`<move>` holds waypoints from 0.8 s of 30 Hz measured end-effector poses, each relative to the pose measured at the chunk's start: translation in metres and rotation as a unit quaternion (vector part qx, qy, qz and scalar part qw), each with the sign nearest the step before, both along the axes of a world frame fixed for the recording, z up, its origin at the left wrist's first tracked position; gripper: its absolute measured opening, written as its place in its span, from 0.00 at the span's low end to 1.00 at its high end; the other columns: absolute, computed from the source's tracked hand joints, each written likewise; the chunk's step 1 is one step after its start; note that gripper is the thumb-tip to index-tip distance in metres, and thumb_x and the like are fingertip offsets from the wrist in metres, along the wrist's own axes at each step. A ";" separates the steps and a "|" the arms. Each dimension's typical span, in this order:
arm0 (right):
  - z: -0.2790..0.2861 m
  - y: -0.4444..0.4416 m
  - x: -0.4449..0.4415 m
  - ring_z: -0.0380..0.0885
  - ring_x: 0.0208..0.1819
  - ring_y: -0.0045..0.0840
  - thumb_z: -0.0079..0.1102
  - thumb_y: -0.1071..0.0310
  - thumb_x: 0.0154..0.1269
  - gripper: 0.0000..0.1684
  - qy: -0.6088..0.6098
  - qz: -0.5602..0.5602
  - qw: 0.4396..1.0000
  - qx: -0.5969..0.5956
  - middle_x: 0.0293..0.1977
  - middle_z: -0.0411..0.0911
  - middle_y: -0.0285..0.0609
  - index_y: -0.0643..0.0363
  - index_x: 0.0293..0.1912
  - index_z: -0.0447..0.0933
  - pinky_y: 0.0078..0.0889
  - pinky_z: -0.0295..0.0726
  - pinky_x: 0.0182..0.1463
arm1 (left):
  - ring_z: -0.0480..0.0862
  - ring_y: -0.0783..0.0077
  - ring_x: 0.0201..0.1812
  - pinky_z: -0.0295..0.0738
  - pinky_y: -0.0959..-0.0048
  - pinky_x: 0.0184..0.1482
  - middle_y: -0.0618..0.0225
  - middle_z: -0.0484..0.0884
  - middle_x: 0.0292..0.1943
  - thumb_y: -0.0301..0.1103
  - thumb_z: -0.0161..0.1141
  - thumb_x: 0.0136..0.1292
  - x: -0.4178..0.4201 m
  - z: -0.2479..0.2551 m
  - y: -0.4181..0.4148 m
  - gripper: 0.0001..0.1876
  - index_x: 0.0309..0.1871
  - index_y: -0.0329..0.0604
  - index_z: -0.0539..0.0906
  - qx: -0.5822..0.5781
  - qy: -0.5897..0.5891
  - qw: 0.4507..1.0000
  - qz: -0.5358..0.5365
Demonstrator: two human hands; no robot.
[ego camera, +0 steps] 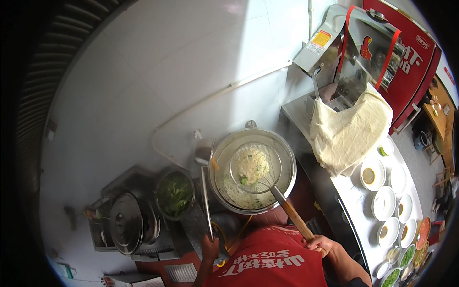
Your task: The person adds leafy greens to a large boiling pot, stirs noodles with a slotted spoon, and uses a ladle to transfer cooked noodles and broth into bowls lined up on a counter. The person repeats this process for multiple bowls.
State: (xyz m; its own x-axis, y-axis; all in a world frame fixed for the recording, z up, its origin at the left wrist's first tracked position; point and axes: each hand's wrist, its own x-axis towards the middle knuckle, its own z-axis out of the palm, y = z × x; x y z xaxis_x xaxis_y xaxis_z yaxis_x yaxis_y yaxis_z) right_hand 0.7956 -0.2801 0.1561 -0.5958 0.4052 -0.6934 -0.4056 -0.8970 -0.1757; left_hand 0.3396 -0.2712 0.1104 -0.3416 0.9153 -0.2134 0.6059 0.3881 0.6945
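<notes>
A large round steel pot holds pale noodles with bits of green, and steam hangs around it. Over it, my right hand grips the wooden handle of a wire-mesh strainer, which carries a clump of noodles with some green leaves. My left hand is closed around the lower end of a long metal handle; it leads up to a metal ladle or scoop beside the pot's left rim. Left of that handle stands a metal bowl of leafy greens.
A lidded steel pot stands at left. At right, a white counter bears several white bowls, some with dark sauce, and chopped greens. A cream cloth drapes over equipment beside a red cabinet. A person sits far right.
</notes>
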 end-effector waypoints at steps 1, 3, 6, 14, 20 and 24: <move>-0.004 0.004 -0.005 0.55 0.07 0.13 0.53 0.75 0.55 0.03 -0.037 0.015 0.999 0.011 0.14 0.61 0.28 0.57 0.32 0.71 0.17 0.48 0.08 | 0.79 0.66 0.22 0.71 0.65 0.27 0.62 0.74 0.20 0.29 0.57 0.57 0.004 0.002 -0.004 0.07 0.34 0.37 0.71 0.003 -0.012 1.000 0.001; -0.041 0.021 -0.011 0.55 0.08 0.12 0.53 0.72 0.56 0.04 -0.052 0.026 0.993 -0.100 0.12 0.59 0.27 0.54 0.27 0.68 0.16 0.48 0.08 | 0.76 0.71 0.20 0.69 0.68 0.24 0.65 0.73 0.19 0.29 0.58 0.57 0.014 0.008 0.003 0.07 0.33 0.38 0.70 -0.046 -0.084 0.994 0.052; -0.070 0.049 -0.036 0.56 0.11 0.11 0.52 0.67 0.60 0.13 0.072 -0.003 0.987 -0.144 0.13 0.60 0.25 0.49 0.21 0.64 0.15 0.52 0.12 | 0.75 0.74 0.18 0.68 0.70 0.21 0.65 0.73 0.18 0.30 0.58 0.57 0.016 0.005 0.002 0.08 0.33 0.39 0.70 -0.099 -0.180 0.974 0.092; -0.021 0.021 0.016 0.53 0.09 0.12 0.53 0.69 0.59 0.11 -0.004 0.052 0.999 -0.018 0.15 0.61 0.26 0.50 0.24 0.65 0.19 0.49 0.09 | 0.78 0.71 0.19 0.69 0.70 0.21 0.64 0.75 0.19 0.35 0.60 0.57 0.015 -0.035 -0.032 0.10 0.34 0.38 0.74 -0.075 -0.063 0.992 0.075; -0.055 0.077 0.002 0.53 0.09 0.10 0.54 0.70 0.58 0.10 -0.022 0.063 0.995 -0.080 0.16 0.61 0.27 0.49 0.24 0.65 0.18 0.48 0.09 | 0.71 0.77 0.17 0.65 0.72 0.18 0.69 0.71 0.20 0.32 0.57 0.60 0.066 0.029 -0.011 0.07 0.34 0.42 0.71 -0.129 -0.204 0.965 0.104; -0.052 0.071 0.018 0.54 0.11 0.10 0.55 0.70 0.57 0.10 0.055 0.023 0.993 -0.101 0.16 0.61 0.26 0.49 0.24 0.65 0.17 0.49 0.11 | 0.70 0.77 0.14 0.64 0.72 0.15 0.69 0.71 0.17 0.31 0.55 0.61 0.066 0.020 -0.016 0.06 0.34 0.42 0.70 -0.184 -0.210 0.952 0.127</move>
State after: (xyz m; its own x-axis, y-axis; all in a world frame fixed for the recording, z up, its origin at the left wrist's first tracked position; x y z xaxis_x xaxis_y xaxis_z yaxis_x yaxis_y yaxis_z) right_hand 0.8135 -0.2091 0.1044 -0.6877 0.2342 -0.6872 -0.3692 -0.9278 0.0532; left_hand 0.4055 -0.2872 0.1305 -0.3559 0.6512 -0.6703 0.1584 0.7489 0.6435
